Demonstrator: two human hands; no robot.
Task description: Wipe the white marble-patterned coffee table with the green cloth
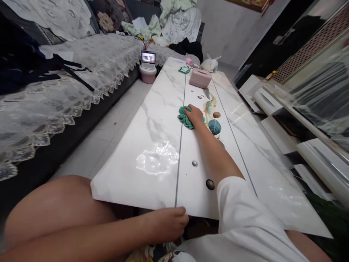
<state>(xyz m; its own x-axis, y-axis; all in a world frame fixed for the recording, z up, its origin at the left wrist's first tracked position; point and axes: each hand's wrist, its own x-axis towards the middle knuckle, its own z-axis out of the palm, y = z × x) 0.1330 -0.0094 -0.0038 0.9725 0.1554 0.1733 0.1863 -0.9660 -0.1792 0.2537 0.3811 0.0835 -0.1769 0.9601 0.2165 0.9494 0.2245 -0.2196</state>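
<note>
Your right hand [195, 114] gripped a crumpled green cloth [186, 117] on the white marble-patterned worktop [160, 160], partly hiding it; its visible part bunched in soft folds, near the teal round leaf print [215, 127]. Your left hand [174, 222] lay by the near edge, fingers curled; whether they held anything, you could not tell.

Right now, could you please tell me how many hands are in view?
2: the right hand is on the green cloth on the table; the left hand is curled by the table's near edge.
</note>
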